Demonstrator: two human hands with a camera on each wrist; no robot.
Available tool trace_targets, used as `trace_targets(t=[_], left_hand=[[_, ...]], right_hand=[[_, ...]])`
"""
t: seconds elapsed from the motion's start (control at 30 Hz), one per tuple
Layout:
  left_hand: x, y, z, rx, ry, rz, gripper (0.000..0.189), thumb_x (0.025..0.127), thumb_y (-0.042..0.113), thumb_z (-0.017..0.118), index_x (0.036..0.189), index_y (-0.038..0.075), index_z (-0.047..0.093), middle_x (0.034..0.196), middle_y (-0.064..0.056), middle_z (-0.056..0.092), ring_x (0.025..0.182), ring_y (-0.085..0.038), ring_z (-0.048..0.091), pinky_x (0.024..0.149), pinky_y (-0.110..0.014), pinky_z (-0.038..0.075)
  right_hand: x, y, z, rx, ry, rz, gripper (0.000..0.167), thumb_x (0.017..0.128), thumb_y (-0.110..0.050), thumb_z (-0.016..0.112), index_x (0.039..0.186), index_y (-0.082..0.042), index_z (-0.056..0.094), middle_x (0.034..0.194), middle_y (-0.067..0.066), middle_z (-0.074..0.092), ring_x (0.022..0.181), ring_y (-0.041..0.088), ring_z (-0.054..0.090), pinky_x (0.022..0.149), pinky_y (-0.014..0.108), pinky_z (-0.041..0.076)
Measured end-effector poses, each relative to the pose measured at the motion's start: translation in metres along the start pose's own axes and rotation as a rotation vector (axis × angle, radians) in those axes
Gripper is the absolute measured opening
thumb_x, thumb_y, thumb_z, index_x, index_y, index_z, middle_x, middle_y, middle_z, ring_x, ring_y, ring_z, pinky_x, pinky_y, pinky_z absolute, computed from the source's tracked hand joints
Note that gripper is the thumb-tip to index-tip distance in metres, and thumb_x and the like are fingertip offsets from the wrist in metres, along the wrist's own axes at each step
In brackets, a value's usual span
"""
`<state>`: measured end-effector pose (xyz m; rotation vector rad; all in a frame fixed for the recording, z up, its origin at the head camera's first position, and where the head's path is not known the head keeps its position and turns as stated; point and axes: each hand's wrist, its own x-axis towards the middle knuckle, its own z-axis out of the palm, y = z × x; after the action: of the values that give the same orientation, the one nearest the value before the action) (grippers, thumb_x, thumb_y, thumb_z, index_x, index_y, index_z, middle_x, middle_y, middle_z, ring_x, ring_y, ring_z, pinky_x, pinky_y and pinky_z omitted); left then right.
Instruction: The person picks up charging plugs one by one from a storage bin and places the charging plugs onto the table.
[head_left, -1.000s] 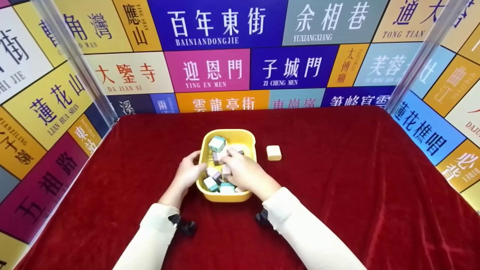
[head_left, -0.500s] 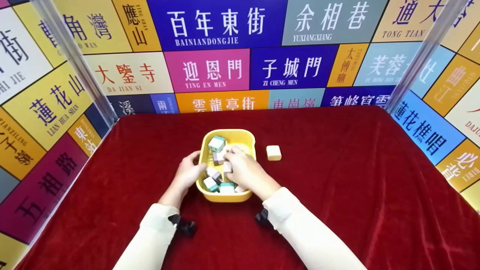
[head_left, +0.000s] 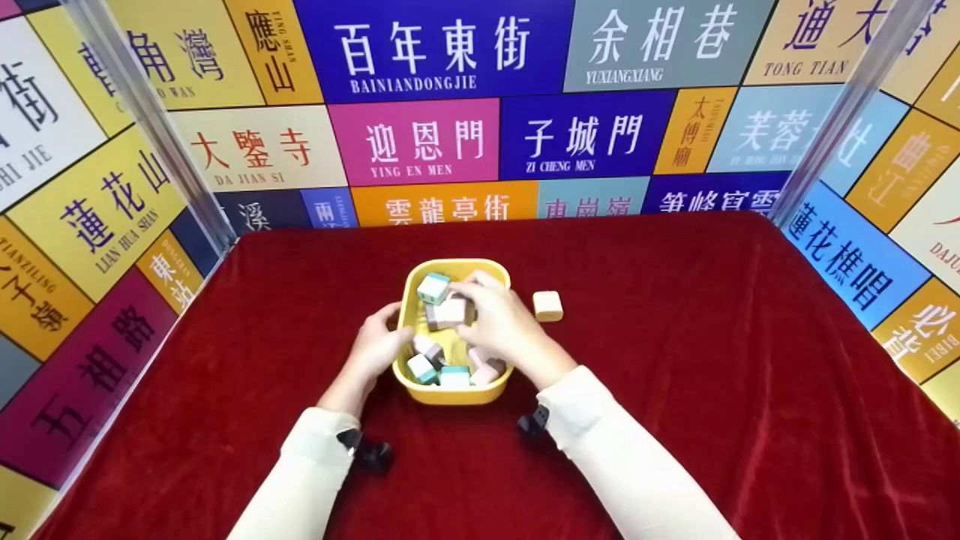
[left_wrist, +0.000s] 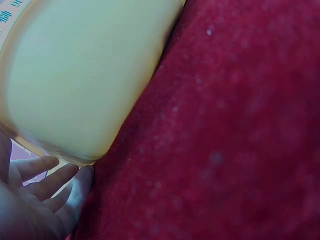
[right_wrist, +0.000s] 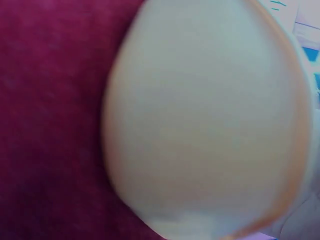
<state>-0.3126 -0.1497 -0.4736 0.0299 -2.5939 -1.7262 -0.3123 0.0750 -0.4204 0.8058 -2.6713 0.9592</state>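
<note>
A yellow plastic tub (head_left: 450, 396) holds several small two-toned blocks shaped like mahjong tiles, some white and teal, others pale and grey-purple. My left hand (head_left: 380, 345) grips the tub's left rim, thumb over the inside and fingers outside; the left wrist view has the fingers (left_wrist: 52, 182) against the tub's outer wall (left_wrist: 75, 75). Inside the tub, my right hand (head_left: 504, 319) pinches a pale grey-purple block (head_left: 453, 310) between thumb and forefinger. A white-and-teal block (head_left: 433, 288) lies just behind it. In the right wrist view the tub wall (right_wrist: 200, 110) hides the right fingers.
One cream-and-yellow block (head_left: 547, 306) lies on the dark red velvet cloth (head_left: 675, 337), right of the tub. Panels with printed street names (head_left: 420, 142) and clear posts (head_left: 840, 127) stand around the table's back and sides.
My right hand has shifted slightly back and right inside the tub, and a pale block now shows between its fingers. Pale blocks at the tub's front right have come into view. My left hand stays put.
</note>
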Motion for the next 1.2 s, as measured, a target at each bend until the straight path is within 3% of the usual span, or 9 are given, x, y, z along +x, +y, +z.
trace_targets(t=[0.2,0.4,0.53,0.83,1.2], left_hand=[[0.000,0.000,0.000,0.000,-0.003,-0.001,0.060,0.088,0.003,0.059,0.148,0.000,0.060,0.128,-0.022,0.068,0.113,-0.030,0.062,0.097,-0.038,0.052],[0.000,0.001,0.001,-0.013,0.000,0.005,0.059,0.088,0.002,0.059,0.147,0.000,0.061,0.125,-0.021,0.069,0.110,-0.029,0.063,0.094,-0.036,0.053],[0.000,0.000,0.001,-0.022,0.009,0.034,0.057,0.086,0.001,0.059,0.143,-0.002,0.063,0.119,-0.021,0.071,0.106,-0.028,0.064,0.091,-0.034,0.053],[0.000,-0.002,0.000,-0.013,0.011,0.038,0.058,0.085,0.001,0.059,0.143,-0.002,0.063,0.120,-0.021,0.071,0.109,-0.029,0.063,0.094,-0.036,0.052],[0.000,0.000,0.001,-0.008,0.009,0.023,0.058,0.086,0.001,0.059,0.145,-0.001,0.062,0.121,-0.021,0.070,0.110,-0.029,0.063,0.096,-0.037,0.052]], right_hand=[[0.002,0.008,-0.023,0.020,0.095,0.002,0.053,0.084,-0.007,0.087,0.134,-0.004,0.073,0.126,0.010,0.062,0.114,0.025,0.062,0.103,0.036,0.052],[0.003,0.023,-0.048,0.030,0.187,0.024,0.049,0.083,-0.004,0.086,0.131,-0.005,0.075,0.115,0.011,0.064,0.103,0.024,0.062,0.094,0.034,0.054],[0.003,0.037,-0.065,0.028,0.227,0.058,0.046,0.082,-0.008,0.088,0.126,-0.003,0.076,0.114,0.013,0.069,0.103,0.027,0.063,0.095,0.038,0.053],[-0.003,0.057,-0.087,0.026,0.233,0.194,0.051,0.081,-0.012,0.090,0.127,0.001,0.074,0.117,0.018,0.070,0.106,0.033,0.066,0.096,0.044,0.054],[-0.011,0.079,-0.105,0.017,0.213,0.226,0.047,0.083,-0.015,0.089,0.124,0.001,0.075,0.116,0.018,0.069,0.106,0.033,0.067,0.096,0.045,0.055]])
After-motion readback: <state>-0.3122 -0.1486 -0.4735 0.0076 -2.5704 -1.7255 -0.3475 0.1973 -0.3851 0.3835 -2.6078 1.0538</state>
